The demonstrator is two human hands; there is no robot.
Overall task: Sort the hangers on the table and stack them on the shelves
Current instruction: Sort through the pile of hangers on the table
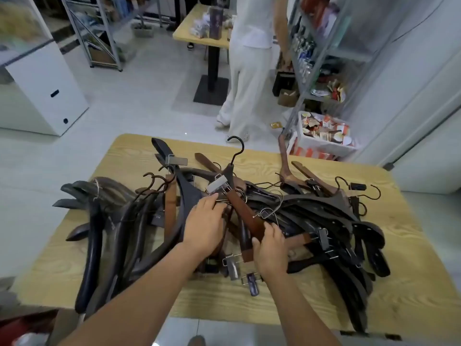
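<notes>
Brown and black wooden hangers (311,211) lie heaped across the table (404,258), from its left edge to its right. The right hand (270,248) curls its fingers round the near end of a brown hanger (245,216) atop the heap. The left hand (205,228) rests on the heap, fingers fairly straight. Past the far right corner, a white bin (324,147) holds packets (324,131).
</notes>
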